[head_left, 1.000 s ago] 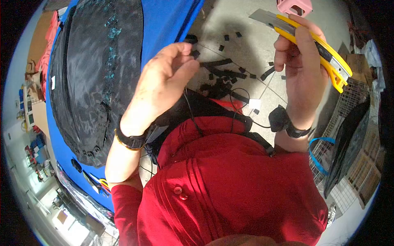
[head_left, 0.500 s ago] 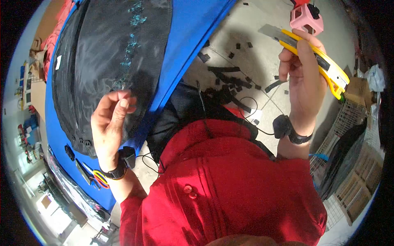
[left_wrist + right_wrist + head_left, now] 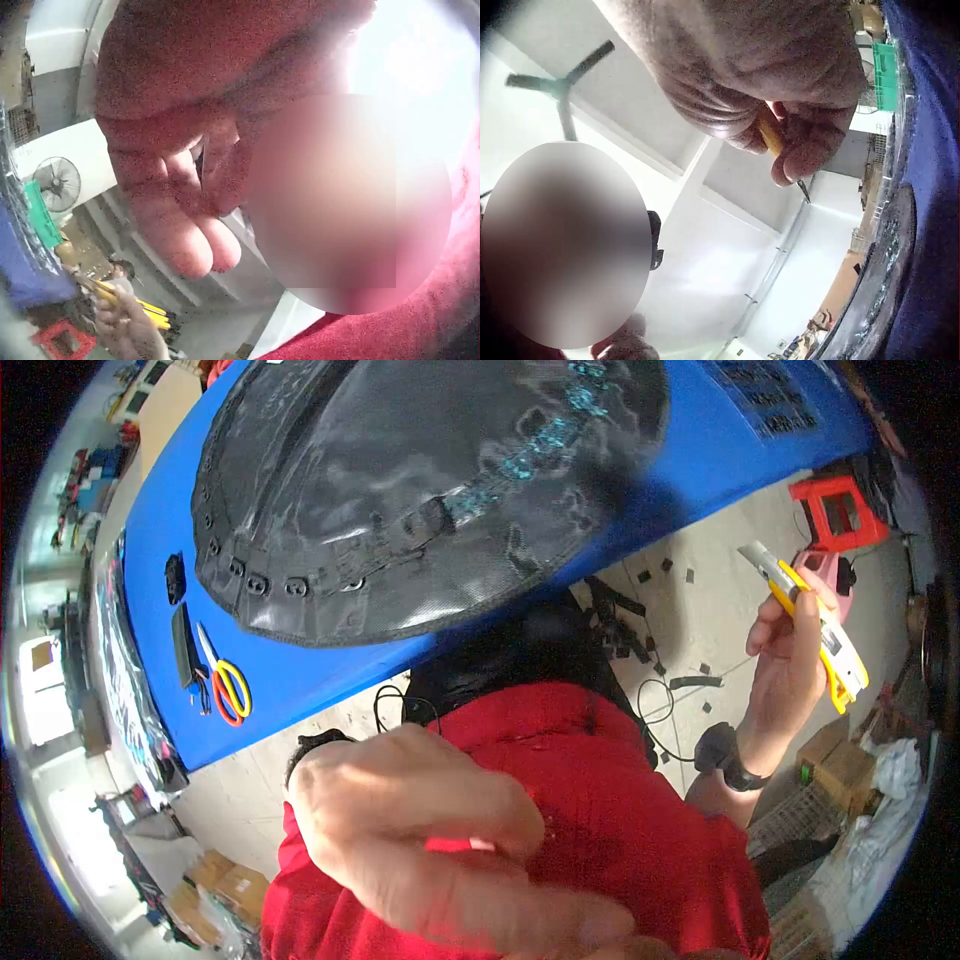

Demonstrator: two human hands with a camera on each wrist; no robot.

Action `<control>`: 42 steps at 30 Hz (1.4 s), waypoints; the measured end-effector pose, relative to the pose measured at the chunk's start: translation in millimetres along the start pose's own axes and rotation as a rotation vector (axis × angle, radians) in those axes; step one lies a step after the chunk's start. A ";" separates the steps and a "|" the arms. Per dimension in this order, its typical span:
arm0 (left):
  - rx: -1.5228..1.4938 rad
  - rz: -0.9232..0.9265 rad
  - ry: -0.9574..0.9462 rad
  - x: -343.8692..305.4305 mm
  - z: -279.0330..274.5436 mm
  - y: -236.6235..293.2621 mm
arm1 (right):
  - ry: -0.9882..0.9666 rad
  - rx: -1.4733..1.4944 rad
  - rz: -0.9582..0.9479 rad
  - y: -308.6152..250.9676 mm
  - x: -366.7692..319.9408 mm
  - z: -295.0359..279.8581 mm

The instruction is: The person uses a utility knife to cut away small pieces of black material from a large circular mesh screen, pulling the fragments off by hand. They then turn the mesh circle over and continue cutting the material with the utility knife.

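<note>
Red shirt point(image 3: 620, 790), black wrist strap point(image 3: 742, 774)

Utility knife point(image 3: 836, 648): yellow body, silver-grey blade point(image 3: 756, 559). Fabric piece point(image 3: 370, 470): black, with a mottled turquoise band point(image 3: 530, 454). Tabletop point(image 3: 300, 682): plain blue. Scissors point(image 3: 219, 671): one red handle loop, one yellow. Shirt point(image 3: 590, 780): red. Crate point(image 3: 886, 79): green. Floor point(image 3: 735, 525): pale grey, with a grid of tile lines. Scraps point(image 3: 696, 682): black.
</note>
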State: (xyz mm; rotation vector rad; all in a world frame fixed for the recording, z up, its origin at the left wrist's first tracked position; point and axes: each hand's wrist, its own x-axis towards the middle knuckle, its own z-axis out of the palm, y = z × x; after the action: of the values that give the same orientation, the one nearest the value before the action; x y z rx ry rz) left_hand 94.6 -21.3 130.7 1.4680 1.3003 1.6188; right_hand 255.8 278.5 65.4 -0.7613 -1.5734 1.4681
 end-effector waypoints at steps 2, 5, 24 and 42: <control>-0.046 -0.019 0.144 -12.5 14.3 5.5 | -0.038 0.014 0.008 -4.4 5.5 8.1; -0.110 0.184 0.116 -15.8 10.1 -0.3 | -0.087 0.021 0.001 -9.8 -3.3 16.1; 1.082 -0.698 0.947 -111.4 -78.1 -96.4 | -0.279 -0.036 0.108 6.1 -3.2 64.8; 1.057 -0.812 0.975 -73.2 -90.0 -131.9 | -0.647 0.018 0.195 60.2 21.1 187.9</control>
State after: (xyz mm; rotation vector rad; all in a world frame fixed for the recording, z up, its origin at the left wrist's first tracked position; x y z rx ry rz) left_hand 0.4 -65.3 -10.9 0.2340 3.0699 1.0254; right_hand 74.8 214.5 15.4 -0.4533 -1.9904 2.0017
